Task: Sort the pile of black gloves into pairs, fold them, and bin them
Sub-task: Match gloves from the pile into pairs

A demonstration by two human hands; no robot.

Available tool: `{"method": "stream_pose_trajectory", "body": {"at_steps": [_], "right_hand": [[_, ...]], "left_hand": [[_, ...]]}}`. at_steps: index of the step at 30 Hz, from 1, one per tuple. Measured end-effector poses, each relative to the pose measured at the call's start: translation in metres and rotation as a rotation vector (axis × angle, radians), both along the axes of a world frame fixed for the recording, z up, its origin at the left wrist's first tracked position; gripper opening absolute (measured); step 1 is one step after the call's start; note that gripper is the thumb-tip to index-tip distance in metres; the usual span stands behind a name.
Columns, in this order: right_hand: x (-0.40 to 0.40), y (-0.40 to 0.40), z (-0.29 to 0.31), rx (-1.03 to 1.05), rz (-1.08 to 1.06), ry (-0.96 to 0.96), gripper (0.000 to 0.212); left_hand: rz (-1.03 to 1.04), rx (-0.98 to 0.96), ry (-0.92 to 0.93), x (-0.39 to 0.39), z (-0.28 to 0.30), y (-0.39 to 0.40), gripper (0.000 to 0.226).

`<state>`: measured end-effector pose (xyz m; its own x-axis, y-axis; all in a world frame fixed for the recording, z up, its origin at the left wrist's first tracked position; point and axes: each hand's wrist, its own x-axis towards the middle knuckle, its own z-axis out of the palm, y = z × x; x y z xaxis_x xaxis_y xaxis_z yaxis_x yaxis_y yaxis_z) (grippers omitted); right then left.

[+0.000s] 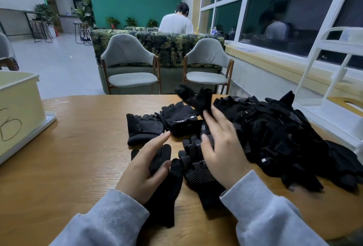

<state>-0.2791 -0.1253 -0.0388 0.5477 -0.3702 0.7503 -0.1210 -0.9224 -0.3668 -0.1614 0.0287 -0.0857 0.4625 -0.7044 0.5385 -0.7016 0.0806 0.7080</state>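
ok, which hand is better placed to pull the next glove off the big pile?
Right, probably. The right hand hovers open at the near edge of the pile, over a dotted glove. The left hand rests on a plain glove away from the pile.

1. The desk (82, 147) carries everything; a bin (17, 112) stands on a tray (49, 122) at its left edge.
2. A pile of gloves (279, 133) lies on the right side of the desk, with a rack (334, 88) behind and to the right of it.
3. Two separate gloves (145, 127) (178, 120) lie side by side left of the pile, toward the middle.
4. The left hand (145, 169) rests on a flat glove (165, 192) at the near edge.
5. The right hand (222, 151) lies over a dotted glove (196, 167), just right of the flat one.
6. Two chairs (129, 64) (208, 63) stand behind the desk, a sofa (169, 43) behind them.
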Motion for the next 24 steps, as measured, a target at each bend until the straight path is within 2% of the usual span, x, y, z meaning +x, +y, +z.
{"method": "stream_pose_trajectory", "body": {"at_steps": [9,15,20,24], "right_hand": [[0.024,0.024,-0.016,-0.084,0.139,0.276,0.047],[0.023,0.027,-0.019,-0.117,0.259,0.309,0.040],[0.020,0.030,-0.016,-0.052,0.423,0.292,0.034],[0.019,0.030,-0.008,-0.016,0.481,0.246,0.033]], "left_hand": [[-0.042,-0.065,0.097,0.003,0.001,-0.001,0.067],[-0.047,-0.090,0.117,0.007,-0.002,-0.001,0.067],[0.066,-0.155,0.073,0.011,-0.004,-0.002,0.072],[-0.028,-0.340,0.377,0.010,0.003,-0.001,0.068]]}}
